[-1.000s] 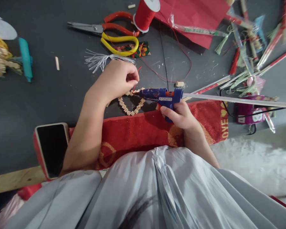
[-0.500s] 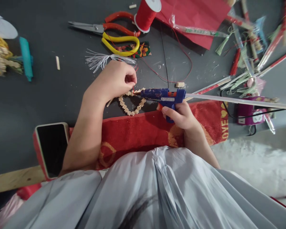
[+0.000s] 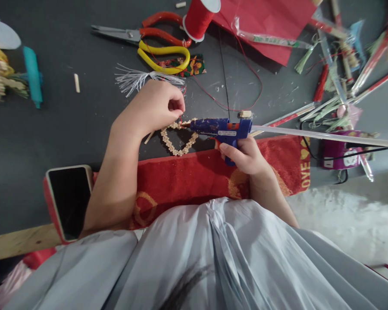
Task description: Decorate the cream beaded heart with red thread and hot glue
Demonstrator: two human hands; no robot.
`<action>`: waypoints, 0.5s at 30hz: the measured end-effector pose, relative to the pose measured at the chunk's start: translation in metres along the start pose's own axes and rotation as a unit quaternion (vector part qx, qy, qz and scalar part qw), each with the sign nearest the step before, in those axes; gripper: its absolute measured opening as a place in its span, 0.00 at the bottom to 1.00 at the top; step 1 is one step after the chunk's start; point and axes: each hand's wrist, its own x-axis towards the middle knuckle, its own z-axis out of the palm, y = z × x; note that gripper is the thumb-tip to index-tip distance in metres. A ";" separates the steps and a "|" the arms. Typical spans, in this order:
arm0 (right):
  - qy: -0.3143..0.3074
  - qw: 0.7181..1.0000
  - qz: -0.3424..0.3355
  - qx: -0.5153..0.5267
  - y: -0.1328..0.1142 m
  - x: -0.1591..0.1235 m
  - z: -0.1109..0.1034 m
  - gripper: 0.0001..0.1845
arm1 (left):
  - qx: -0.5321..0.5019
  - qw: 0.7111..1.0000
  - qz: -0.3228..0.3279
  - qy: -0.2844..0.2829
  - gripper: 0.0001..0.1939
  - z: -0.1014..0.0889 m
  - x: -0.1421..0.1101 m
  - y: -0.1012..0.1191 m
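Dark grey tabletop [image 3: 67,125], one narrow seam, the ground for all the small pieces listed.
Pale blue-grey garment [image 3: 181,254], gathered, worn by the person, across the near side.
Red towel [image 3: 181,178], yellow motifs and lettering, laid along the near edge.
Red sheet [image 3: 268,26], far side, right of centre, creased.
Scissors [image 3: 132,36], one orange and one yellow handle, blades pointing left, far side.
Phone [image 3: 69,202], screen dark, near edge, beside the left forearm.
Glue gun [image 3: 228,133], blue, gripped by the right hand [image 3: 244,157] at its handle; nozzle pointing left at the upper side of the beaded loop, contact not certain. A long translucent glue stick [image 3: 310,134] projects from its rear.
Left hand [image 3: 158,103], fingertips pinched together on red thread [image 3: 180,119], just above the beaded loop.
Spool [image 3: 198,19], red-wound, white ends, beside the scissors handles.
White tassel [image 3: 131,79], strands fanned out, just beyond the left hand.
Beaded loop [image 3: 177,152], cream, flat on the tabletop between the left hand and the towel.
Floral strip [image 3: 197,64], dark ground, partly under the yellow handle.
Short pale stick [image 3: 76,83], alone, left of the tassel.
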 end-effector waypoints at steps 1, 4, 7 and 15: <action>0.000 1.000 0.001 0.000 0.000 0.000 0.000 0.35 | 0.003 1.000 0.001 0.000 0.11 0.000 0.000 0.000; 0.001 1.000 0.000 -0.001 0.000 0.000 0.000 0.34 | 0.008 1.000 0.004 -0.002 0.11 0.000 0.000 0.000; 0.000 1.000 0.002 -0.001 0.000 0.000 -0.001 0.34 | 0.010 1.000 0.008 -0.001 0.12 0.000 0.000 -0.001; 0.005 1.000 -0.002 0.006 0.002 -0.001 0.000 0.31 | 0.015 1.000 0.008 0.002 0.12 0.001 0.001 -0.002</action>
